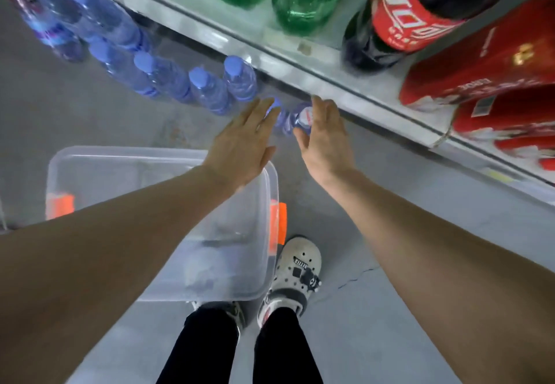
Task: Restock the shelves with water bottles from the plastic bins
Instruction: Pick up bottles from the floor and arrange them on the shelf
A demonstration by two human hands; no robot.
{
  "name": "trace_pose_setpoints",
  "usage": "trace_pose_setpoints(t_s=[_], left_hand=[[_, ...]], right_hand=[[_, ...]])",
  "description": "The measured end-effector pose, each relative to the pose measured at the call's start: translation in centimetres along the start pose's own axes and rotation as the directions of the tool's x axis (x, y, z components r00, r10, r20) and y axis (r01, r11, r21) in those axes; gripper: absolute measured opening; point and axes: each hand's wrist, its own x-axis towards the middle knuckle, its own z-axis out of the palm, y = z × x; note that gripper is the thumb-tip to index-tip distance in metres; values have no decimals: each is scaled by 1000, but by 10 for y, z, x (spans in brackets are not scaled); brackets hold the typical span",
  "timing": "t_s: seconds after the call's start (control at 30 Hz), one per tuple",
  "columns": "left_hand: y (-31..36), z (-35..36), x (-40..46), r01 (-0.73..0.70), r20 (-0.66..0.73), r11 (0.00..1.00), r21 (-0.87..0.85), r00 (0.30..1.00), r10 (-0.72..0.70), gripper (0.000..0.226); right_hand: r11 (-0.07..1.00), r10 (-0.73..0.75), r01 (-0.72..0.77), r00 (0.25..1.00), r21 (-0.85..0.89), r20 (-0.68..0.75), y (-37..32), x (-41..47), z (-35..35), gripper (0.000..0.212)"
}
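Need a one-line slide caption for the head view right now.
Both hands, left hand and right hand, reach open toward water bottles below the shelf edge, above a clear plastic bin.

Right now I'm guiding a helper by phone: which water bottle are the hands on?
Find the low shelf edge beneath the green bottles. A row of blue-capped water bottles runs below it. Take the water bottle at the right end, alone between both hands.

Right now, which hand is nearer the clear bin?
Left. The left hand hovers over the bin's far rim; the right hand is off to its right, beside the bottles.
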Motion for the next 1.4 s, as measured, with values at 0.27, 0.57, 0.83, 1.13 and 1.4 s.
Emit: trace_pose_setpoints(t_s=[0.27,0.57,0.83,1.13,1.4], left_hand=[[-7,22,-4,47,39,999,-17,998,-46,62],[27,-64,4,245,341,969,-17,913,-225,73],[126,-240,-42,215,464,930,-296,884,-57,86],[200,-478,-104,243,465,778,-579,882,70,72],[265,-633,-121,-20,195,766,-643,962,189,79]], right_hand=[[971,13,4,997,239,-73,11,6,18,34],[950,135,-145,989,278,54,0,-32,-90,20],[902,59,-146,974,407,219,-92,-118,-320,21],[643,16,-57,998,764,62,-218,-219,-567,20],[616,84,188,950,765,-300,-313,-272,-696,30]])
